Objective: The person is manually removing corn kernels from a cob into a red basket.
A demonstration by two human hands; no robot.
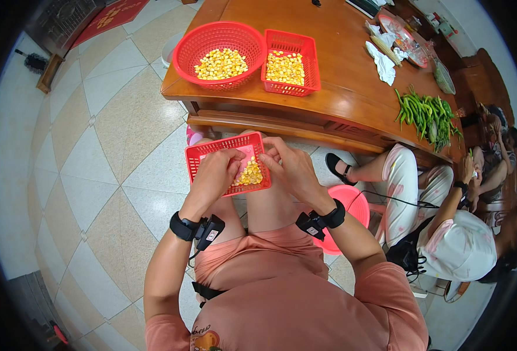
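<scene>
A small red plastic basket (191, 163) rests tilted on my thighs, with yellow corn kernels (250, 173) gathered toward its right side. My left hand (218, 170) is bent over the basket's left part, its fingers curled inside; whether they pinch a kernel is hidden. At the basket's right rim is my right hand (287, 164), thumb and fingers curled close together, and what lies between them cannot be made out. On the wooden table ahead stand a round red colander (219, 33) and a rectangular red basket (291, 39), each holding many kernels.
Green chili peppers (425, 112) lie at the table's (337, 70) right, beyond them crumpled tissues (381, 63), a corn cob (385, 50) and a red-rimmed tray (417, 57). A pink plastic stool (355, 202) stands beside my right leg. A seated person (453, 245) works close by; others sit farther off.
</scene>
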